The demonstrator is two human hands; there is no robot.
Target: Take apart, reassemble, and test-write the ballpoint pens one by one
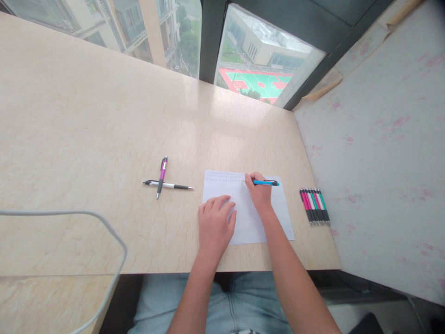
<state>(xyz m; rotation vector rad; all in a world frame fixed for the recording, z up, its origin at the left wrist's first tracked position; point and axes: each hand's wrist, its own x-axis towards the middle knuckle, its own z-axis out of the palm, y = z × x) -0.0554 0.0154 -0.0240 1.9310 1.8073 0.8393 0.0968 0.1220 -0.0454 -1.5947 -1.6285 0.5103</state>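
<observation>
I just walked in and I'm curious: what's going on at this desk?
A person's right hand holds a blue pen at a sheet of paper with rows of small marks along its top. The left hand lies over the sheet's left side. Farther left, a purple pen crosses a white pen; a row of pens lies right, near the wall.

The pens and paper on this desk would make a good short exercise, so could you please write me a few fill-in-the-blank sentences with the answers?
1. The held pen in the right hand is mainly ____.
2. The penless hand is the person's ____ one.
3. The crossing pen lying over the white pen is ____ and black.
4. The row of pens is on the ____ side of the paper.

Missing words: blue; left; purple; right.
</observation>
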